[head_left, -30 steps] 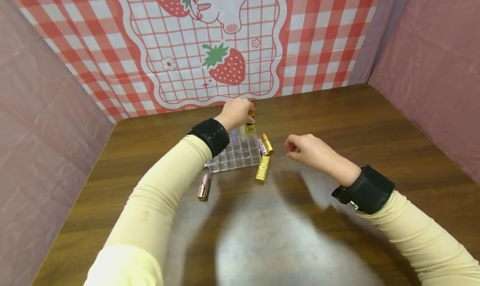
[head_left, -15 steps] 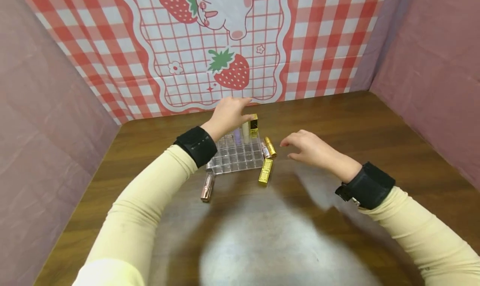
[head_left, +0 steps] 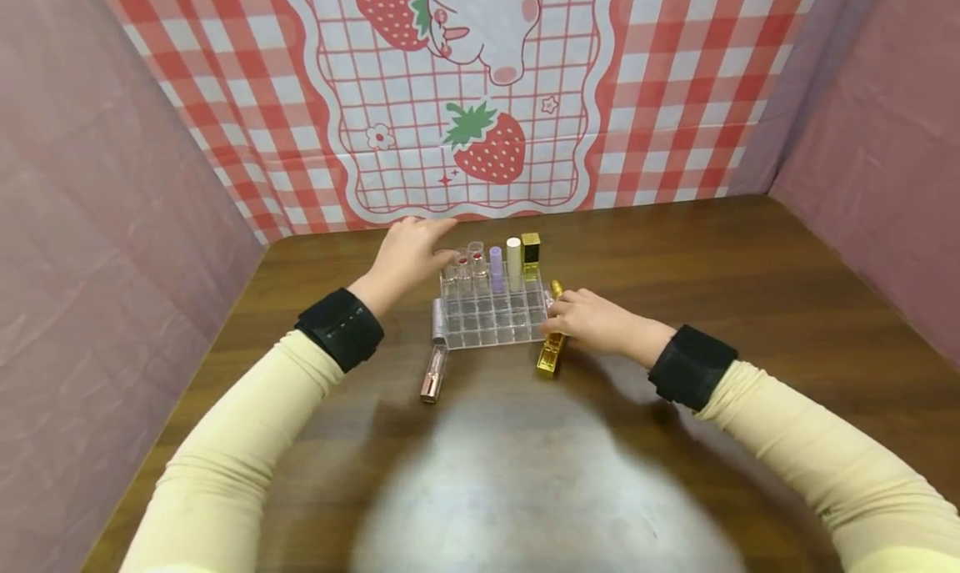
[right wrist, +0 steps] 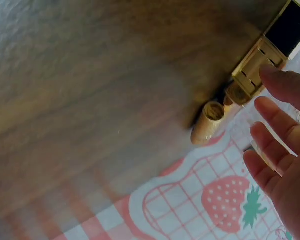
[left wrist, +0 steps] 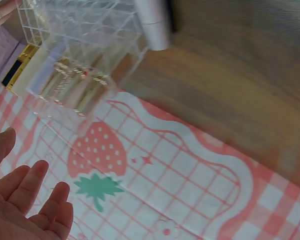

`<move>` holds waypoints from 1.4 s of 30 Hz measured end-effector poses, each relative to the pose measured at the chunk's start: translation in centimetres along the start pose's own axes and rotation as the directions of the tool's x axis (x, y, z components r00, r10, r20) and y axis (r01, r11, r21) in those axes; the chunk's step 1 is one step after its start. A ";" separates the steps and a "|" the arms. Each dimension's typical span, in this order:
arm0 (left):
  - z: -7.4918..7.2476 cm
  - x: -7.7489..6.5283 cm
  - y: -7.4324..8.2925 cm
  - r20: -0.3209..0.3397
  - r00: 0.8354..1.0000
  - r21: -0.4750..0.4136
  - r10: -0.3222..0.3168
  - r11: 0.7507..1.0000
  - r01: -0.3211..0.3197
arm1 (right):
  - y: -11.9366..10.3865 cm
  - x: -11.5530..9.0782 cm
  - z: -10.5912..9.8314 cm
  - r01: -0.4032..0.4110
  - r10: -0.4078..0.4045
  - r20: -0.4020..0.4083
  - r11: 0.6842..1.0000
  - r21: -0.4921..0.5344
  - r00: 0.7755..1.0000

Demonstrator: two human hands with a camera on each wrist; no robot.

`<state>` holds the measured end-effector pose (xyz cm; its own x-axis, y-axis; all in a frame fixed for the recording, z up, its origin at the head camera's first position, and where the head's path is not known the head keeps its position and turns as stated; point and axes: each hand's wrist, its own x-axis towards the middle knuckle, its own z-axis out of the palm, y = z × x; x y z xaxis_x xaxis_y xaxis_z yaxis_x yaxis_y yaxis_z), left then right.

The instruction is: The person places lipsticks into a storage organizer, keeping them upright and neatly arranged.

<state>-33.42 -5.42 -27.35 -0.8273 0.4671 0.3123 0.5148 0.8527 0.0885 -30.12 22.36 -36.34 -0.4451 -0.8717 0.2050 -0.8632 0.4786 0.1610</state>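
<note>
Fingers [right wrist: 279,119] of the right hand [head_left: 598,321] stood apart from its thumb at the square gold tube [head_left: 550,358], which lay on the table beside the right edge of the clear rack [head_left: 493,321]. The thumb overlapped the tube in the right wrist view; whether it pressed there, I could not tell. The left hand [head_left: 405,256] hung above the rack's rear left corner, thumb and fingers spread, holding nothing.

A good pickup seemed to call for thumb and forefinger squarely on the tube's flat sides, then a straight lift, so that the round gold tube [right wrist: 205,125] just beyond would not be knocked and roll.

Along the rear row stood clear-capped tubes [head_left: 478,263], a purple tube [head_left: 496,260], a cream tube [head_left: 513,260] and, at the right end, a gold-and-black tube [head_left: 531,249]. A silvery tube [head_left: 438,321] lay by the rack's left side, a rose-gold tube [head_left: 432,381] nearer the person, and a checked cloth [head_left: 675,98] hung behind.

One second earlier the left hand had gripped the gold-and-black tube; now that stood alone, and the hand had shifted left. The right hand, then well apart from the square gold tube, had reached it.
</note>
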 end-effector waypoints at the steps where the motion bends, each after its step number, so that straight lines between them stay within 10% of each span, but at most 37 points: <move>1: 0.1 -0.3 -0.3 -0.003 1.000 -0.001 -0.006 1.000 0.006 | -0.1 0.0 0.1 -0.003 0.003 0.005 1.000 0.000 1.000; 31: 1.6 -4.7 -3.7 0.037 0.996 -0.107 -0.083 0.991 0.086 | -1.0 0.0 0.2 -0.022 0.019 0.034 0.994 0.108 0.999; 42: 0.9 -5.4 -3.6 0.043 0.995 -0.130 -0.095 0.987 0.100 | -0.9 0.3 -4.4 -0.075 0.074 0.018 0.988 0.135 0.997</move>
<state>-30.96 -10.78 -30.17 -0.8813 0.3938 0.2611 0.4546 0.8574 0.2413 -28.43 22.18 -32.15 -0.5116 -0.8358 0.1990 -0.8514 0.5243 0.0135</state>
